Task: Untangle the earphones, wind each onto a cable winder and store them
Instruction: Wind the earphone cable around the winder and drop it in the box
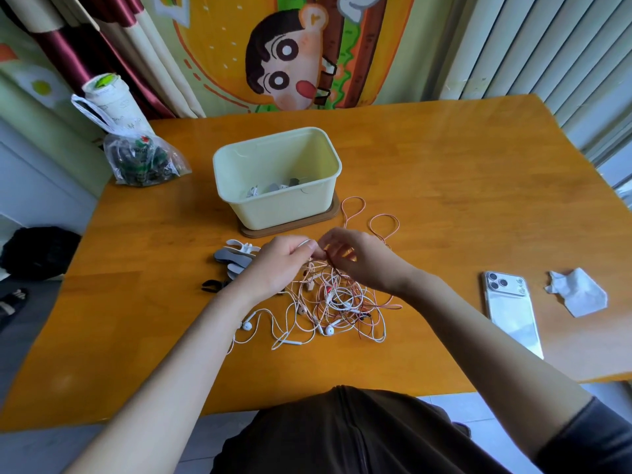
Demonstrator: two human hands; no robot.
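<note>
The earphones (338, 299) lie as one tangled heap of white, pink and dark red cords on the desk (444, 200), directly in front of the open storage box (284, 206) and just right of the cable winders (236, 254). The left grip (277, 265) pinches a white strand between thumb and forefinger above the heap. The right grip (355, 258), close beside it, has its fingers curled and appears to pinch a neighbouring strand; slight blur hides the exact contact. The step in hand is judged to be separation of one cord from the rest. The cords are light, thin and limp: they carry no shape, snag easily on each other, and a hard pull is likely to tighten knots rather than free them. Take hold near a free end, such as an earbud (330, 330) or the inline remote (290, 342), and feed it back through the loops. Avoid strain where the cord enters an earbud, as that joint is likely the weakest point.
</note>
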